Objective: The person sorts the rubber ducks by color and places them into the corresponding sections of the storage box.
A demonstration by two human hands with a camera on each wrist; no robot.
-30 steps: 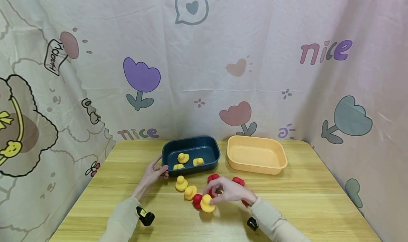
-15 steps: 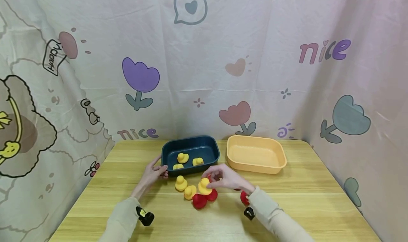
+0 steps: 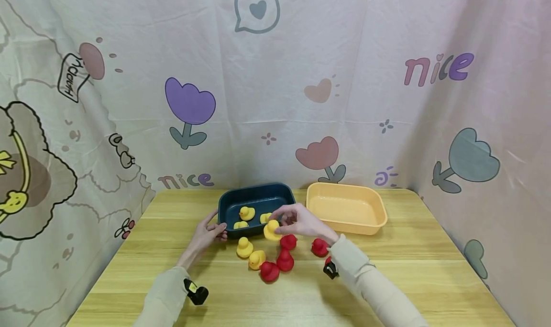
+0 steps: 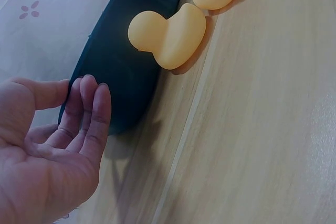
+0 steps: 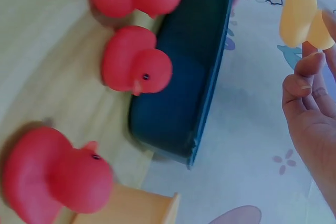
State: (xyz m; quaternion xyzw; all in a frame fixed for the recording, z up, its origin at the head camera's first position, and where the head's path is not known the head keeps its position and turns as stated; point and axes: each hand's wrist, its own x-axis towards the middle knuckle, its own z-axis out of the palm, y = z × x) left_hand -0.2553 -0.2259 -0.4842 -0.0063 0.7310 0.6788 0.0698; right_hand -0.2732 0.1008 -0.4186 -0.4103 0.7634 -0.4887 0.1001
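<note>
My right hand [image 3: 303, 221] pinches a yellow rubber duck [image 3: 272, 231] between thumb and fingertips, raised by the front wall of a dark blue bin [image 3: 251, 232]. In the right wrist view the duck [image 5: 298, 17] shows above the fingers, overlapping the backdrop. My left hand [image 3: 206, 234] grips the bin's left front corner, thumb at the rim and fingers against the outer wall, as the left wrist view shows. Inside the bin sit a yellow duck [image 3: 247, 213] and two others, partly hidden. Two yellow ducks [image 3: 244, 247] stand on the table in front of it.
Several red rubber ducks [image 3: 269, 272] lie on the wooden table [image 3: 241, 303], one mostly hidden behind the right wrist camera [image 3: 330, 269]. A light orange bin [image 3: 347, 226] stands right of the blue one. A printed cloth [image 3: 258, 78] hangs behind the table.
My right hand has carried the yellow duck from beside the front red duck up and away to the blue bin's front, uncovering red ducks. My left hand stays at the bin's corner.
</note>
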